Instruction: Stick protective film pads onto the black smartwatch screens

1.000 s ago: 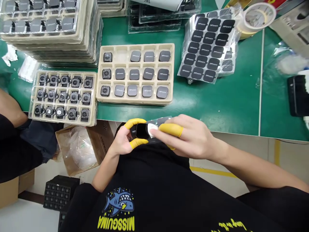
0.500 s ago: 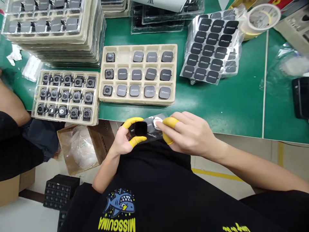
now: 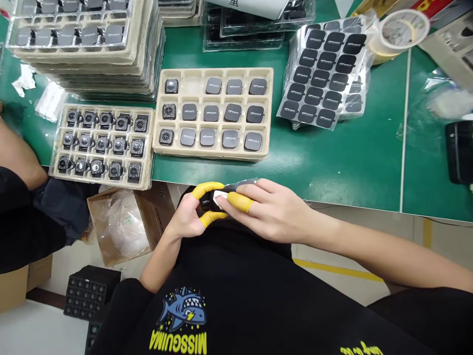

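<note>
My left hand (image 3: pixel 186 217), with yellow finger cots on thumb and finger, grips a smartwatch body (image 3: pixel 212 202) by its edges. Its dark screen faces up. A strip of clear film with dark labels (image 3: pixel 205 201) lies in the same hand, mostly covered by my fingers. My right hand (image 3: pixel 273 209), also in yellow finger cots, pinches a small white cloth (image 3: pixel 220 198) and presses it onto the screen. Beyond both hands, a beige tray (image 3: pixel 192 81) holds several watch bodies, most with a grey "HiFuture" label up.
At left are a second tray (image 3: pixel 101 181) of watch bodies and a tall tray stack (image 3: pixel 121 74). Label sheets (image 3: pixel 320 79) and a tape roll (image 3: pixel 404 32) lie at right. An open cardboard box (image 3: pixel 157 212) stands below the green table's edge. Another person's arm (image 3: pixel 18 153) rests at far left.
My right hand has moved left with the white cloth, from over the film strip onto the watch screen, now covering much of it. My left hand keeps its grip.
</note>
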A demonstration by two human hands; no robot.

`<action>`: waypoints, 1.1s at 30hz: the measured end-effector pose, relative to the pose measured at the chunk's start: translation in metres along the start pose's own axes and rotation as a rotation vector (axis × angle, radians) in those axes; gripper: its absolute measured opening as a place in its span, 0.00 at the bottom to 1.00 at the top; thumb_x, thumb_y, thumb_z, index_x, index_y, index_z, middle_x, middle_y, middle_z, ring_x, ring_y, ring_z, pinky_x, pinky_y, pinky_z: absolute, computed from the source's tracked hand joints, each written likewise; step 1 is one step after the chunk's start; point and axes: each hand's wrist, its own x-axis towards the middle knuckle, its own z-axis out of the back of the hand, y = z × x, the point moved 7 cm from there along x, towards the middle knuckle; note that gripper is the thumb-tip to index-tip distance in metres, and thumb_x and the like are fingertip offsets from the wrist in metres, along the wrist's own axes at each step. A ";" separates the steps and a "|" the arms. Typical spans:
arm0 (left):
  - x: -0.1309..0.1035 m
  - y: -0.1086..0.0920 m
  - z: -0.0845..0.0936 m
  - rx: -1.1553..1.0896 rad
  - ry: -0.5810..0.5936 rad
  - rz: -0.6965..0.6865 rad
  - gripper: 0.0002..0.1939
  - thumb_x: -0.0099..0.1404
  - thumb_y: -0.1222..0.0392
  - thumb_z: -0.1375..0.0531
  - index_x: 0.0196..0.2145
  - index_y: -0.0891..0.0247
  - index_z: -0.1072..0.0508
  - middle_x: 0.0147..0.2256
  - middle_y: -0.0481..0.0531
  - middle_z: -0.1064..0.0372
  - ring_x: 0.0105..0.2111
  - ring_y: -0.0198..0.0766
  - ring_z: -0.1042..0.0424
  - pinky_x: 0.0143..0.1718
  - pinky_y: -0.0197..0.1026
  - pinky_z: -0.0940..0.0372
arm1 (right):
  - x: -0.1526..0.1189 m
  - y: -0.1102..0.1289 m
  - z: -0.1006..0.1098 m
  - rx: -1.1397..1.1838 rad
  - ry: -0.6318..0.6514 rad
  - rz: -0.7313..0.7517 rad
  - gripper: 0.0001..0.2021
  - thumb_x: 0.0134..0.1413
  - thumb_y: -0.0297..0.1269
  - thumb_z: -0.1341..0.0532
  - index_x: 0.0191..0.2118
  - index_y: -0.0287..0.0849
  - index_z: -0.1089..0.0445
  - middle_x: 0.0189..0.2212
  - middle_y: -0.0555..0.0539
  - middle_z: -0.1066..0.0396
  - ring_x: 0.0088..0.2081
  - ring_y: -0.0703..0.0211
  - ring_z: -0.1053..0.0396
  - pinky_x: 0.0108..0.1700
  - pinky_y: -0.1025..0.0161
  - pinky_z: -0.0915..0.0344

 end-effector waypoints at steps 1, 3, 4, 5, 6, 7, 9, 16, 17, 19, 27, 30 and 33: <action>0.000 0.001 0.000 -0.015 -0.015 0.005 0.30 0.68 0.48 0.23 0.63 0.58 0.22 0.56 0.59 0.16 0.54 0.50 0.13 0.54 0.46 0.17 | 0.001 -0.001 -0.001 -0.026 -0.016 -0.022 0.10 0.75 0.25 0.37 0.55 0.31 0.19 0.38 0.44 0.19 0.40 0.54 0.27 0.35 0.55 0.38; 0.000 0.003 -0.001 -0.052 -0.044 0.012 0.30 0.68 0.47 0.23 0.62 0.57 0.23 0.56 0.59 0.16 0.54 0.50 0.13 0.53 0.46 0.17 | 0.000 -0.003 -0.001 -0.065 -0.042 -0.054 0.11 0.73 0.23 0.36 0.54 0.29 0.19 0.36 0.43 0.21 0.39 0.53 0.28 0.34 0.55 0.39; 0.000 0.004 -0.001 -0.062 -0.057 0.011 0.30 0.68 0.47 0.23 0.62 0.57 0.23 0.55 0.58 0.16 0.53 0.49 0.13 0.53 0.45 0.17 | -0.001 -0.005 -0.002 -0.077 -0.044 -0.070 0.11 0.72 0.22 0.36 0.54 0.30 0.19 0.34 0.43 0.22 0.39 0.53 0.28 0.34 0.55 0.39; 0.000 0.005 0.000 -0.061 -0.071 0.014 0.30 0.68 0.47 0.23 0.62 0.57 0.23 0.54 0.58 0.16 0.52 0.48 0.13 0.53 0.45 0.17 | -0.003 -0.007 -0.002 -0.086 -0.041 -0.090 0.11 0.71 0.21 0.37 0.53 0.31 0.19 0.33 0.43 0.24 0.38 0.52 0.29 0.34 0.55 0.39; 0.000 0.005 0.001 -0.050 -0.085 0.014 0.31 0.67 0.47 0.22 0.62 0.58 0.23 0.53 0.58 0.16 0.51 0.48 0.13 0.52 0.45 0.17 | -0.005 -0.010 -0.001 -0.090 -0.035 -0.114 0.12 0.70 0.21 0.37 0.53 0.32 0.19 0.32 0.44 0.25 0.37 0.52 0.31 0.34 0.55 0.39; 0.000 0.005 0.003 -0.032 -0.101 0.011 0.31 0.66 0.48 0.22 0.62 0.58 0.23 0.52 0.57 0.16 0.50 0.47 0.13 0.52 0.45 0.17 | -0.007 -0.012 0.000 -0.092 -0.036 -0.140 0.12 0.70 0.21 0.38 0.53 0.33 0.19 0.31 0.45 0.26 0.36 0.52 0.32 0.34 0.55 0.38; 0.000 0.004 0.008 0.007 -0.128 -0.011 0.32 0.65 0.48 0.21 0.61 0.59 0.22 0.52 0.57 0.16 0.51 0.48 0.14 0.55 0.47 0.18 | -0.012 -0.016 0.006 -0.076 -0.062 -0.177 0.14 0.69 0.22 0.38 0.55 0.35 0.20 0.33 0.44 0.25 0.36 0.52 0.32 0.34 0.55 0.37; 0.001 0.003 0.004 -0.039 -0.032 0.025 0.34 0.65 0.43 0.22 0.62 0.59 0.21 0.54 0.59 0.16 0.50 0.48 0.13 0.50 0.43 0.18 | -0.010 -0.001 0.011 0.093 -0.033 -0.028 0.13 0.73 0.23 0.38 0.56 0.37 0.19 0.38 0.44 0.22 0.44 0.52 0.26 0.40 0.55 0.34; 0.001 0.003 0.003 -0.040 -0.015 0.029 0.34 0.65 0.42 0.22 0.62 0.59 0.21 0.54 0.59 0.15 0.50 0.48 0.13 0.50 0.43 0.19 | -0.009 0.002 0.010 0.107 -0.012 -0.003 0.13 0.73 0.23 0.37 0.56 0.37 0.19 0.37 0.45 0.22 0.43 0.53 0.26 0.40 0.55 0.34; 0.000 0.002 0.002 -0.021 0.021 0.017 0.32 0.66 0.44 0.22 0.62 0.59 0.21 0.54 0.59 0.15 0.50 0.49 0.13 0.50 0.43 0.19 | -0.007 0.007 0.007 0.120 0.026 0.051 0.13 0.73 0.22 0.37 0.55 0.36 0.19 0.38 0.44 0.21 0.42 0.54 0.27 0.39 0.55 0.35; 0.001 -0.012 0.001 0.106 0.099 -0.074 0.28 0.68 0.51 0.24 0.63 0.59 0.21 0.51 0.58 0.13 0.45 0.47 0.12 0.48 0.43 0.18 | 0.006 0.012 0.004 0.033 0.051 0.092 0.09 0.75 0.26 0.37 0.47 0.39 0.17 0.45 0.43 0.18 0.43 0.55 0.28 0.37 0.54 0.41; 0.001 -0.007 -0.002 0.041 0.050 -0.040 0.31 0.66 0.45 0.22 0.61 0.60 0.20 0.52 0.59 0.13 0.48 0.49 0.12 0.49 0.43 0.18 | 0.009 0.006 0.002 -0.023 0.051 0.037 0.09 0.75 0.26 0.37 0.47 0.39 0.17 0.40 0.43 0.20 0.44 0.53 0.29 0.37 0.53 0.42; -0.002 0.003 -0.001 -0.052 -0.025 0.041 0.33 0.65 0.42 0.22 0.60 0.61 0.21 0.54 0.60 0.15 0.51 0.50 0.13 0.51 0.44 0.17 | 0.006 0.000 0.004 -0.072 0.056 -0.009 0.10 0.72 0.24 0.37 0.49 0.37 0.17 0.36 0.43 0.22 0.41 0.51 0.31 0.36 0.53 0.42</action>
